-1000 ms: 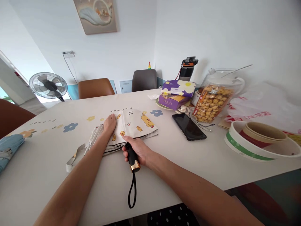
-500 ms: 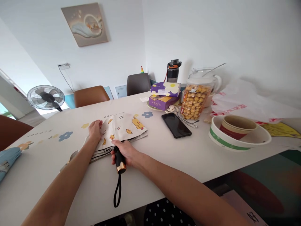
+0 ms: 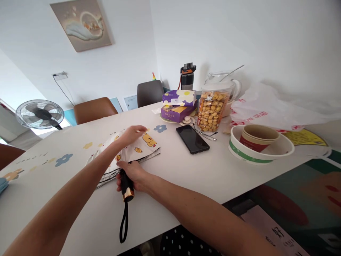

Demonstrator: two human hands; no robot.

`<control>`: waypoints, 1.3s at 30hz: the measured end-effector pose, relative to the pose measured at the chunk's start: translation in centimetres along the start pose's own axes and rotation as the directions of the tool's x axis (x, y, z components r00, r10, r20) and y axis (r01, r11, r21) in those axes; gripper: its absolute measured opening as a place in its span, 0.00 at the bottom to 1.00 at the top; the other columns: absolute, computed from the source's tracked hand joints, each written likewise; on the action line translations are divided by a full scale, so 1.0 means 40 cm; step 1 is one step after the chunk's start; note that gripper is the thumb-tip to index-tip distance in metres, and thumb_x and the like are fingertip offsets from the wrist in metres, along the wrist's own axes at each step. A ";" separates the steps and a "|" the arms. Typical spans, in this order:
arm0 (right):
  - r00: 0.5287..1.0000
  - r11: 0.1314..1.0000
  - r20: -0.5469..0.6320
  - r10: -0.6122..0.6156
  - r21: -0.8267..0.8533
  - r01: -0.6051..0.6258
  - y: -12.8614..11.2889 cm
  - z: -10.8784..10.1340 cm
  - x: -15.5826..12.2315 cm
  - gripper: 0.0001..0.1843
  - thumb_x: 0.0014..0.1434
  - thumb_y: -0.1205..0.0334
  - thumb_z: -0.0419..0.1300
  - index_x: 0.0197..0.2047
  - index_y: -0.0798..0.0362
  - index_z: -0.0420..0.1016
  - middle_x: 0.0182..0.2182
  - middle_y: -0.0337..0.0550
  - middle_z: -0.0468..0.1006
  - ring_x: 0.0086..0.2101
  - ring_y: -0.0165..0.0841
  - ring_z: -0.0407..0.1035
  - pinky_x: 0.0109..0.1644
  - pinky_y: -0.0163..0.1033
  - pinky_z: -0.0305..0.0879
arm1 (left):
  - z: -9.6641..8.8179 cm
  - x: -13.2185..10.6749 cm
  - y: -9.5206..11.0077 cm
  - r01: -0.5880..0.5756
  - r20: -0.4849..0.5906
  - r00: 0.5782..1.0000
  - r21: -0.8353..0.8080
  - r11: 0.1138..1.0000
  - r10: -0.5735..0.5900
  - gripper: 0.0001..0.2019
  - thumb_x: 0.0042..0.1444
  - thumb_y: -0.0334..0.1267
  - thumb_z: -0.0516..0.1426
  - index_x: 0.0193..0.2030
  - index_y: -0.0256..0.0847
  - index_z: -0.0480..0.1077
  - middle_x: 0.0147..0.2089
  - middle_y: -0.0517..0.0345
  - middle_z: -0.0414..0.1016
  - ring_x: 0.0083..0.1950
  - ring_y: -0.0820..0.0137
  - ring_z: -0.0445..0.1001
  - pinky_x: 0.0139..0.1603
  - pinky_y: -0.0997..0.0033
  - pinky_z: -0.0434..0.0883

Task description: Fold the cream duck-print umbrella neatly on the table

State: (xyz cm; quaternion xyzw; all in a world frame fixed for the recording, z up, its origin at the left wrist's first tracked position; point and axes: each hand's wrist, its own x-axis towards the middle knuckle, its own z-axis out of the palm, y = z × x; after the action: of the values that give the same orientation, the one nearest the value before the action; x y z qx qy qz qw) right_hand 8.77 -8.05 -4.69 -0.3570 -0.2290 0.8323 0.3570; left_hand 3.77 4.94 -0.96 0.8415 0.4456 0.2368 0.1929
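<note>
A folded umbrella (image 3: 138,151), white with yellow cartoon ducks and dark edges, lies flattened on the white table (image 3: 87,213). My right hand (image 3: 134,174) is closed around its black handle (image 3: 126,185), the thumb resting near the fabric. The handle has a copper-coloured end, and a black wrist strap (image 3: 124,224) hangs from it toward the table's near edge. My left hand (image 3: 134,134) reaches across the upper part of the umbrella, palm down, with fingers stretched to the right and slightly blurred. Its forearm covers part of the fabric's left side.
To the right lie a black phone (image 3: 192,138) and glasses (image 3: 206,135). Behind them stand purple boxes (image 3: 173,113), a jar of round snacks (image 3: 213,110) and a bottle (image 3: 187,76). Paper bowls (image 3: 247,154) and a plastic bag (image 3: 266,110) are further right. Blue fabric (image 3: 3,185) shows at far left.
My left hand has moved right from the umbrella's left side to over its upper middle. My right hand keeps its grip on the handle. The view has shifted slightly right.
</note>
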 end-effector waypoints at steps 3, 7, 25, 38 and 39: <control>1.000 1.000 0.018 0.000 -0.017 0.000 -0.004 0.000 -0.005 0.05 0.60 0.63 0.50 0.35 0.56 0.58 0.17 0.36 0.65 0.14 0.28 0.62 0.15 0.39 0.66 | 0.065 0.022 0.048 -0.171 0.335 0.938 0.210 0.962 0.094 0.14 0.48 0.34 0.50 0.39 0.46 0.73 0.45 0.60 0.74 0.45 0.67 0.71 0.46 0.69 0.66; 1.000 1.000 0.018 -0.001 -0.024 0.001 -0.005 0.001 -0.005 0.06 0.60 0.64 0.49 0.32 0.56 0.59 0.16 0.36 0.64 0.14 0.28 0.62 0.14 0.38 0.65 | 0.105 0.037 0.026 -0.182 0.290 0.952 0.289 0.940 0.095 0.11 0.47 0.31 0.50 0.31 0.44 0.73 0.39 0.59 0.75 0.41 0.68 0.71 0.44 0.70 0.67; 0.999 0.991 0.020 -0.038 -0.130 0.040 0.014 0.001 0.005 0.04 0.58 0.67 0.51 0.31 0.57 0.60 0.15 0.38 0.66 0.14 0.31 0.64 0.13 0.40 0.66 | 0.071 -0.038 0.043 -0.089 -0.375 0.912 0.216 0.972 0.167 0.10 0.56 0.32 0.48 0.41 0.43 0.67 0.41 0.59 0.74 0.35 0.72 0.70 0.36 0.72 0.63; 0.999 0.998 -0.020 -0.035 -0.056 0.034 0.004 0.002 0.003 0.04 0.57 0.68 0.53 0.34 0.58 0.58 0.17 0.39 0.68 0.14 0.30 0.64 0.14 0.40 0.66 | -0.070 -0.151 -0.009 -0.161 -0.760 0.641 0.000 0.987 0.104 0.13 0.44 0.24 0.48 0.34 0.40 0.67 0.36 0.59 0.69 0.37 0.72 0.69 0.33 0.76 0.67; 0.999 0.998 -0.024 -0.033 -0.057 0.032 0.004 0.002 0.003 0.05 0.57 0.68 0.53 0.35 0.58 0.58 0.18 0.39 0.69 0.14 0.31 0.64 0.14 0.40 0.66 | -0.083 -0.166 -0.021 -0.145 -0.768 0.637 -0.046 0.988 0.058 0.13 0.43 0.24 0.48 0.33 0.40 0.67 0.35 0.59 0.69 0.34 0.73 0.69 0.29 0.76 0.67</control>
State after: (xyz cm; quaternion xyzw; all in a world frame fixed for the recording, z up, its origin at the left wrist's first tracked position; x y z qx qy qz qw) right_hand 8.59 -8.08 -4.78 -0.3734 -0.2537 0.8151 0.3630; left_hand -1.93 0.16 -0.23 0.6753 0.4245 0.6030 0.0164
